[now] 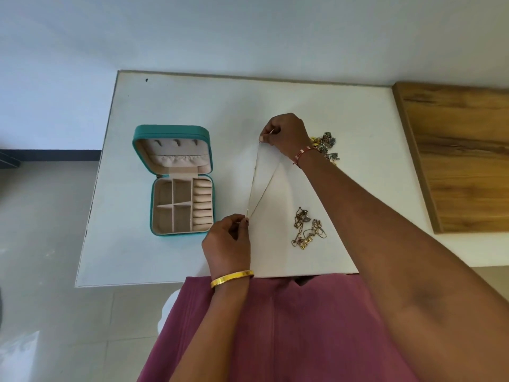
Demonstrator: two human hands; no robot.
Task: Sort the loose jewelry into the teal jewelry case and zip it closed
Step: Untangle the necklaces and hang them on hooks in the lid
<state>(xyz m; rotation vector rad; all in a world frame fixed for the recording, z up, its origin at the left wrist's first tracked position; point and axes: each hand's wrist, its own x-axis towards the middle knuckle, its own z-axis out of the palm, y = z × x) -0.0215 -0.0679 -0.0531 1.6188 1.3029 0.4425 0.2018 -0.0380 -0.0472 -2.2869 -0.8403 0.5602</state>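
Note:
The teal jewelry case (pixel 176 180) lies open on the left of the white table (pixel 165 257), lid up, its beige compartments and ring rolls bare. A thin chain necklace (pixel 254 180) is stretched taut above the table between my hands. My right hand (pixel 286 135) pinches its far end and my left hand (pixel 228 238) pinches its near end. A tangle of gold chains (pixel 307 228) lies to the right of my left hand. Another pile of jewelry (pixel 326 144) sits behind my right wrist, partly hidden.
A wooden panel (pixel 462 155) adjoins the table on the right. The wall runs along the table's far edge. Tiled floor (pixel 41 244) lies to the left. My lap in maroon cloth (pixel 275 326) is at the near edge.

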